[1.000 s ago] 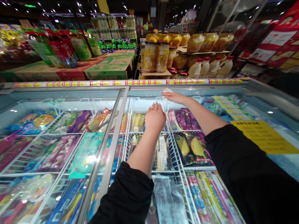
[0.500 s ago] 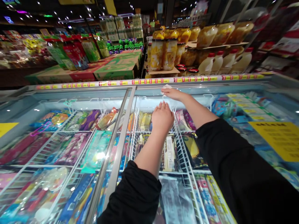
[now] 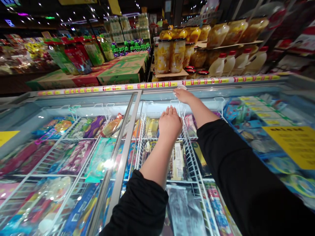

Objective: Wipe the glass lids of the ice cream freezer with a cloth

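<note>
At the far edge of a chest freezer, my right hand [image 3: 185, 96] is pressed on a white wipe [image 3: 182, 87], which pokes out past its fingers. The wipe lies against the freezer's far rim [image 3: 157, 92], by the strip of price labels [image 3: 169, 84]. Nearer to me, my left hand [image 3: 170, 123] lies flat with fingers stretched forward and a ring on one finger. It appears to rest on the glass lid, above a white wire basket [image 3: 194, 164] of wrapped frozen packs [image 3: 178, 160]. My left palm is hidden.
A metal lid frame [image 3: 124, 150] runs front to back left of my arms. Yellow signs [image 3: 292, 144] lie on the glass at both sides. Beyond the freezer stand fruit jars [image 3: 177, 55], white jugs [image 3: 228, 64], bottles [image 3: 76, 55] and cartons [image 3: 123, 70].
My right hand has slid a little to the right along the far rim with the wipe. My left hand stays in nearly the same place.
</note>
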`<state>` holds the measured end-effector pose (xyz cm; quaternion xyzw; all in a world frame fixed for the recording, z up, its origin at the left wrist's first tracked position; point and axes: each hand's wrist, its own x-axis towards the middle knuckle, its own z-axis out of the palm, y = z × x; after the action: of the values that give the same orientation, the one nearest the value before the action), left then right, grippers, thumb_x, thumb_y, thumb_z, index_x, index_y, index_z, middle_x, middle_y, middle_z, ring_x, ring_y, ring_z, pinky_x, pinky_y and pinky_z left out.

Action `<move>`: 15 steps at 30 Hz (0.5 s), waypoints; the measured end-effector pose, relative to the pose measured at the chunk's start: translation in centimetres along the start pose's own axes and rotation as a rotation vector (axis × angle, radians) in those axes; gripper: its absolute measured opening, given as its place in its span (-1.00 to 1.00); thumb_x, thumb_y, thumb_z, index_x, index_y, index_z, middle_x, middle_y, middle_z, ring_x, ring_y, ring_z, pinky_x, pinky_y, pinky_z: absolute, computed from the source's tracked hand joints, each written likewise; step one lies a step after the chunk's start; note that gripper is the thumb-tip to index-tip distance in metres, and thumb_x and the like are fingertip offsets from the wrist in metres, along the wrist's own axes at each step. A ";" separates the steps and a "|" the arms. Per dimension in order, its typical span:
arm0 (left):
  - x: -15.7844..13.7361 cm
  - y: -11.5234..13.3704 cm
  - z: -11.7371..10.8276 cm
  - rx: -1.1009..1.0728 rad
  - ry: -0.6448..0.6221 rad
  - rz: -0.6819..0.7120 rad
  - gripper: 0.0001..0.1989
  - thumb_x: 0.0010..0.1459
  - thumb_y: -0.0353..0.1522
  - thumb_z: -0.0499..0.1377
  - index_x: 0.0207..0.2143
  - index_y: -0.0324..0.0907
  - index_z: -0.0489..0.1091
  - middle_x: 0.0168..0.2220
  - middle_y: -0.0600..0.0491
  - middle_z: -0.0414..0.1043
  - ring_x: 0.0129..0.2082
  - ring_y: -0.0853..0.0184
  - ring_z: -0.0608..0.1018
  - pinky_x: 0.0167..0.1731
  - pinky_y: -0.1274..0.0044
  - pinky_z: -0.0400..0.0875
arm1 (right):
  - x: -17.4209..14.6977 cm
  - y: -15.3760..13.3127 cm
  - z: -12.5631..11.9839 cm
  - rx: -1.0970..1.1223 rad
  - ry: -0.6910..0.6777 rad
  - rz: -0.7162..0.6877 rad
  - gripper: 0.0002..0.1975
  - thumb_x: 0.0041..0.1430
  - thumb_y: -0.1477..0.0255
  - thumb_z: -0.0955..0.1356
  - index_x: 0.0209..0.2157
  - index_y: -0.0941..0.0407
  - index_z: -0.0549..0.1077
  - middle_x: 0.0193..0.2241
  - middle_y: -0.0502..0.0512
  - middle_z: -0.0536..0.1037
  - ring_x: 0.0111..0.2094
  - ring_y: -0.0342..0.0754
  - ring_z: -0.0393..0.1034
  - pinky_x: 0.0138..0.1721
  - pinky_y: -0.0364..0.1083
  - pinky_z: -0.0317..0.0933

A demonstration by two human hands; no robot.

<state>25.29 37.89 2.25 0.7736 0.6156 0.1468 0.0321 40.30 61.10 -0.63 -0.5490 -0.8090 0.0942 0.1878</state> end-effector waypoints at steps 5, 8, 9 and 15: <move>0.1 -0.1 0.2 0.003 0.019 -0.009 -0.44 0.44 -0.38 -0.03 0.43 -0.36 0.22 0.48 -0.16 0.17 0.49 0.18 0.24 0.46 0.33 0.15 | -2.2 0.0 -0.5 0.058 -0.076 -0.100 -0.45 0.47 0.35 0.20 0.41 0.01 0.35 0.44 -0.01 0.31 0.47 0.05 0.13 0.50 0.09 -0.05; 0.1 -0.1 0.2 -0.001 0.022 -0.002 -0.44 0.44 -0.39 -0.03 0.42 -0.37 0.23 0.48 -0.16 0.18 0.49 0.18 0.25 0.46 0.33 0.15 | -3.5 0.7 -1.6 0.005 -0.039 -0.020 -0.46 0.49 0.35 0.18 0.42 0.09 0.34 0.45 0.08 0.29 0.48 0.05 0.11 0.50 0.06 -0.08; 0.0 0.0 0.1 0.000 0.022 -0.002 -0.44 0.44 -0.39 -0.03 0.42 -0.39 0.23 0.48 -0.17 0.18 0.49 0.17 0.25 0.46 0.33 0.15 | -3.6 0.8 -1.9 -0.023 -0.025 0.027 -0.46 0.49 0.36 0.19 0.42 0.13 0.33 0.46 0.13 0.27 0.49 0.07 0.09 0.50 0.06 -0.08; 0.0 0.0 0.0 0.026 0.018 -0.017 -0.45 0.45 -0.40 -0.04 0.41 -0.36 0.25 0.47 -0.15 0.19 0.49 0.18 0.25 0.46 0.35 0.15 | -1.8 -0.8 -2.1 -0.098 -0.066 0.148 -0.44 0.49 0.40 0.19 0.45 0.16 0.26 0.50 0.16 0.15 0.52 0.13 -0.01 0.51 0.15 -0.11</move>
<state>25.24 37.87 2.26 0.7673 0.6243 0.1455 0.0178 41.08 59.01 1.25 -0.6124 -0.7756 0.0862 0.1265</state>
